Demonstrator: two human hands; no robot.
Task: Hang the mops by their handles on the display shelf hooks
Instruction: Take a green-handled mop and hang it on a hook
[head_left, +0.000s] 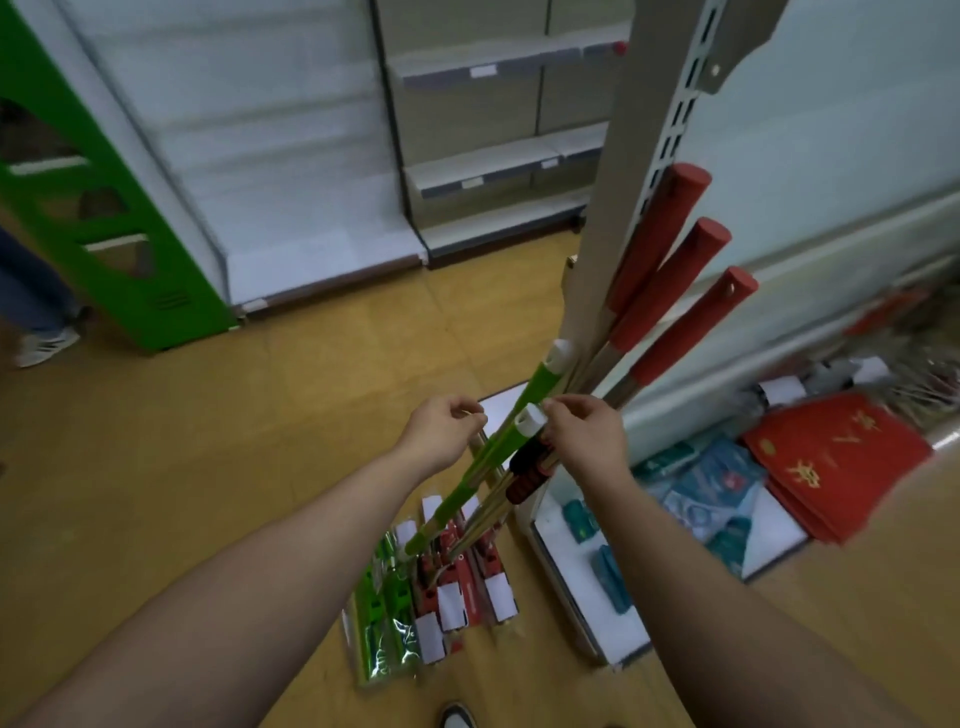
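Note:
Several mops lean against the grey display shelf upright (597, 249), their packaged heads (426, 597) on the floor. Three red handles (691, 322) rise beside the slotted rail (670, 135). Two green handles with white end caps lean in front; the nearer one (498, 457) ends at a white cap (531, 421). My right hand (582, 436) pinches that cap, with a dark red and black handle (527, 470) just under it. My left hand (441, 436) is to the left of the green handle, fingers curled, pinching a thin pale strip at its fingertips.
A low white shelf base (571, 597) at the right holds teal packets and red folded items (841, 462). Grey shelving (493, 171) and a green stand (104, 223) stand at the back. A person's leg and shoe (41, 338) are at far left. Yellow floor lies between.

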